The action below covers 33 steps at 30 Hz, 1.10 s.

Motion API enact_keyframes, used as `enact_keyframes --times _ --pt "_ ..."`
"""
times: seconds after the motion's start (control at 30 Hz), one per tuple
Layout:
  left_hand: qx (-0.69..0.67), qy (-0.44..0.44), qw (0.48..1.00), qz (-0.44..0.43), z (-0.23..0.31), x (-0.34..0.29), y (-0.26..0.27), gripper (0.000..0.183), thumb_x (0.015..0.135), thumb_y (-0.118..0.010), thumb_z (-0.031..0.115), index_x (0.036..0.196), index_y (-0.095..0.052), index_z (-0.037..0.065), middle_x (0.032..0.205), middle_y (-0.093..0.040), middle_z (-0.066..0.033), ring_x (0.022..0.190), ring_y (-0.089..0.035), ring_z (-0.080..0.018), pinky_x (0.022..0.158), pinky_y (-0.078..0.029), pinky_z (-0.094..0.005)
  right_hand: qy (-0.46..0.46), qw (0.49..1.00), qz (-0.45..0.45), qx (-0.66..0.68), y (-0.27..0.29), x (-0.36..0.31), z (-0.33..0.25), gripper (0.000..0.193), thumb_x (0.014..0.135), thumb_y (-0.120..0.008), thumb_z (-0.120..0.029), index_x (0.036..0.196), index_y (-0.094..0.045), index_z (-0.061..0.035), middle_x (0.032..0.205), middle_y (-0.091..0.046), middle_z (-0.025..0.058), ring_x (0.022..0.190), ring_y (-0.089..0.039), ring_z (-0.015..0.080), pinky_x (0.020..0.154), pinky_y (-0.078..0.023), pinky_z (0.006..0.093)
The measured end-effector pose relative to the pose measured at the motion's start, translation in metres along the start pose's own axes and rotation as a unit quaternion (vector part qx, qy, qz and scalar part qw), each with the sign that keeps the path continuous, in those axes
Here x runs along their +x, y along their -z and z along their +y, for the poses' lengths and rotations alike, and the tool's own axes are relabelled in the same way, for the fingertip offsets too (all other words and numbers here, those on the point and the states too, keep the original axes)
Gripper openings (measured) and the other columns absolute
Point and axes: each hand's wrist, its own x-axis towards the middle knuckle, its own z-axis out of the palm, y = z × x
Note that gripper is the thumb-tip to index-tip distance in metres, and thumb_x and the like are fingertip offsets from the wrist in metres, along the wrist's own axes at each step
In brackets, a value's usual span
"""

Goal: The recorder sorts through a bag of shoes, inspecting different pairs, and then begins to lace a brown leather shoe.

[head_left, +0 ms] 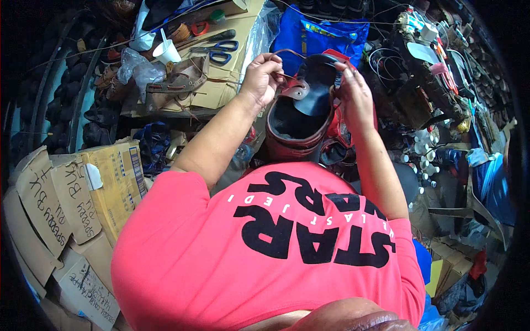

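Observation:
Between my hands, in front of my chest, is a dark reddish-brown shoe [293, 144] with a black inside. A pale tab with small holes [298, 91] shows at its opening. My left hand [263, 78] is closed in a pinch on a thin reddish-brown lace [288, 51], which arcs over toward the shoe's far end. At the shoe's right side, my right hand [356, 98] has its thumb and fingers pressed together near the far rim. What they grip there is too small to make out.
Beyond my left hand, a cardboard-covered bench holds blue-handled scissors [222, 52], a white cup [167, 52] and a brown shoe upper [178, 84]. A blue bag [320, 37] lies behind the shoe. Cardboard boxes [83, 204] stand at left; a cluttered stand [411, 91] rises at right.

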Motion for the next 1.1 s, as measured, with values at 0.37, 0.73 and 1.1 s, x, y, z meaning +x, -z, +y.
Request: enact_keyframes --times 0.37,0.73,1.1 --pt "0.322 -0.005 0.937 -0.134 -0.011 0.028 0.005 0.024 0.079 -0.048 0.003 0.102 -0.056 0.005 0.093 -0.059 -0.0047 0.08 -0.056 -0.0128 0.075 -0.045 -0.0257 0.098 0.991 -0.016 -0.094 0.008 0.001 -0.005 0.021 0.094 -0.049 -0.017 0.107 -0.06 -0.0053 0.085 -0.06 0.0006 0.071 -0.053 0.0052 0.064 -0.042 0.0185" --pt "0.571 0.09 0.793 -0.192 0.04 0.025 0.032 0.025 0.085 -0.062 0.031 0.073 -0.062 0.009 0.062 -0.05 0.0064 0.056 -0.042 -0.0034 0.049 -0.031 -0.0199 0.045 0.991 -0.068 0.103 0.008 0.002 -0.03 0.035 0.094 -0.048 -0.019 0.125 -0.042 -0.0052 0.079 -0.051 -0.0011 0.068 -0.05 0.0102 0.064 -0.044 0.0245" --pt "0.774 0.155 0.586 -0.18 0.068 0.048 -0.033 0.082 0.072 -0.047 0.076 0.092 -0.066 -0.001 0.073 -0.064 -0.0156 0.078 -0.063 -0.0249 0.074 -0.047 -0.0357 -0.029 0.999 -0.03 0.016 -0.01 -0.001 -0.027 0.035 0.087 -0.051 -0.012 0.122 -0.05 -0.0058 0.072 -0.047 -0.0067 0.058 -0.039 0.0029 0.053 -0.035 0.0188"
